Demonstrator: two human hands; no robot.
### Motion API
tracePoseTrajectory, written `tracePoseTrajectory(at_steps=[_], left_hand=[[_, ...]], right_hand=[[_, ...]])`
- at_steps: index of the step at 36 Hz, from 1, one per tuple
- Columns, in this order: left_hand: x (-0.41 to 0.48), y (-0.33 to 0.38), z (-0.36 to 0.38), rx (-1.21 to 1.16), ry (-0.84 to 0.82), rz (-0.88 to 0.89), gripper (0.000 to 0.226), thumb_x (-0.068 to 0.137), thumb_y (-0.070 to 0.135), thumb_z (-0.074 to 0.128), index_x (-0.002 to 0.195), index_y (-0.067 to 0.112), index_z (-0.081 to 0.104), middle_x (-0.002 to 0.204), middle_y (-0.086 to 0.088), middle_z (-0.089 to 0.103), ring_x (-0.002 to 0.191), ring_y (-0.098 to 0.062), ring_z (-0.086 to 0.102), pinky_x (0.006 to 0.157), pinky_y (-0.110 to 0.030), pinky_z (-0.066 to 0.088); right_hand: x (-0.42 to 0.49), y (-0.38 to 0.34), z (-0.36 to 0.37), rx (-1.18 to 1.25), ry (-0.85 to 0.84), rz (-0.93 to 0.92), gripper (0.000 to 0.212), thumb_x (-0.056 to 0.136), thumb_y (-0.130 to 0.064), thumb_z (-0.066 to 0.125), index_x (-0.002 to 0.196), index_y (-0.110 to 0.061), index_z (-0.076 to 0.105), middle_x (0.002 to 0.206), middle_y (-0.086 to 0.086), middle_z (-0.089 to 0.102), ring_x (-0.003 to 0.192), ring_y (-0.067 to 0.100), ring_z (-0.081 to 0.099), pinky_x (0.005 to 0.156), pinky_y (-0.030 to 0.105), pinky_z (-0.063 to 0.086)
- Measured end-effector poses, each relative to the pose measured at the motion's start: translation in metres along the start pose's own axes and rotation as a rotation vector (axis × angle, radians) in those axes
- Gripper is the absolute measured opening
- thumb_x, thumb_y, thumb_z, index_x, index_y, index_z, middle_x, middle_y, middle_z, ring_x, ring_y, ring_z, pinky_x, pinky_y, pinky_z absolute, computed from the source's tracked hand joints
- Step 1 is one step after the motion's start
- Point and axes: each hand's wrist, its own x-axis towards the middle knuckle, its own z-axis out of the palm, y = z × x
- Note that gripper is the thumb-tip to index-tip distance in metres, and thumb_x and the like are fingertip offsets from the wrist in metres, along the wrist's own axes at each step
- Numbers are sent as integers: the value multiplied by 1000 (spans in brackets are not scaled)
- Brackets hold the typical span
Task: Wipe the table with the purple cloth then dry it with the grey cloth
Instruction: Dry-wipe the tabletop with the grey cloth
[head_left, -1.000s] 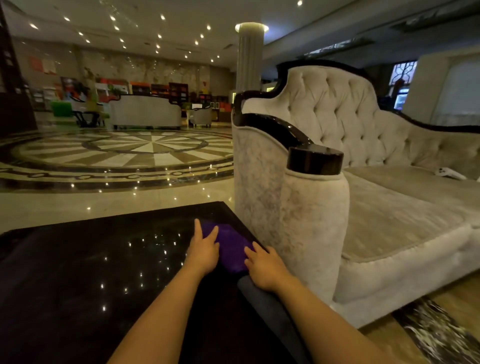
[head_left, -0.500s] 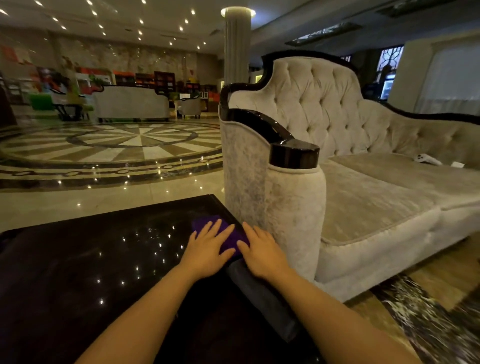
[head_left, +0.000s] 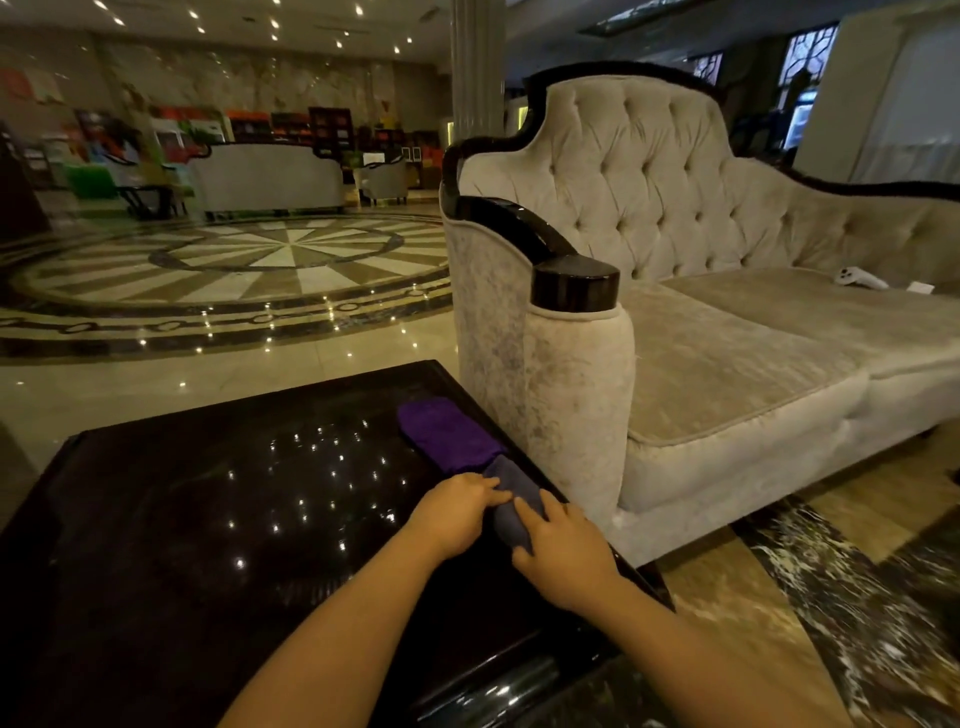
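Both hands are on the grey cloth (head_left: 511, 501), which lies bunched near the right edge of the glossy black tabletop (head_left: 208, 519): the left hand (head_left: 457, 512) closes its fingers on the cloth's left side, and the right hand (head_left: 563, 551) presses down over its near end with fingers curled around it. The purple cloth (head_left: 447, 434) lies flat on the tabletop just beyond the grey one, touching its far end, free of both hands and close to the pale tufted sofa (head_left: 675, 312) that stands beside the tabletop's right edge.
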Motion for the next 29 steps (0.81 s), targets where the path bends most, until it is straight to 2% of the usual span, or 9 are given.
tracePoseTrajectory(at_steps=[6,9,14,19,25,29], left_hand=[[-26,-6,-3,46,88,-17,48,89,3,40,134,17,45,140,-6,46,130,-21,41,105,-30,35],[-45,-23,-15,82,144,-59,49,88,1,39,135,14,43,140,-8,46,132,-22,37,106,-34,36],[-87,-71,-42,187,193,-213,54,90,8,42,142,17,29,148,-9,35,140,-24,26,109,-36,32],[-128,-118,-52,221,211,-402,52,91,11,43,141,19,30,146,-8,37,137,-27,29,103,-39,40],[-147,-159,-36,215,226,-567,52,90,9,44,140,17,30,139,-9,43,133,-26,35,97,-37,45],[-153,-175,-22,175,204,-595,50,91,8,42,139,18,32,134,-9,49,128,-26,40,96,-38,45]], right_hand=[[9,-9,-24,-61,-84,-99,48,91,-25,42,138,-19,32,144,11,35,122,33,40,98,44,41],[22,-29,-32,-105,-65,-195,50,91,-21,42,140,-19,29,147,10,31,124,33,38,100,45,38],[51,-88,-40,-170,63,-400,54,90,-19,45,141,-20,26,151,6,26,128,30,35,100,43,35],[84,-154,-33,-211,113,-578,54,90,-11,44,141,-20,28,153,5,24,134,27,30,105,41,30],[117,-206,-6,-215,96,-594,53,92,-10,41,141,-28,27,155,1,21,142,25,14,117,43,11],[127,-220,15,-168,-58,-570,60,92,-7,37,143,-31,17,157,1,13,143,26,8,117,44,6]])
